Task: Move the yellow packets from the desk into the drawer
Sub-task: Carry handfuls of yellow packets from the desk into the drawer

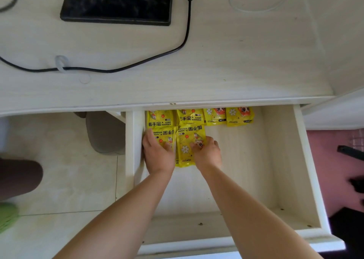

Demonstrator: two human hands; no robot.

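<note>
As packets (pixel 239 115) line drawer (pixel 307 160), cable (pixel 189 22) crosses desk (pixel 246 61)

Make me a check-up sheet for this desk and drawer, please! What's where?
Surface: white desk, no packets seen on it; drawer pulled open below.
Job's things: six yellow packets in the drawer, four along the back and two in front, towards its left side.
Clutter: black flat slab on the desk.
Grips: left hand lies on the front left packet; right hand has its fingertips on the front right packet, press or pinch unclear.
Cables: black cable runs across the desk, through a clear loop.
Surroundings: pale tiled floor; grey thing under the desk; pink surface at right.
</note>
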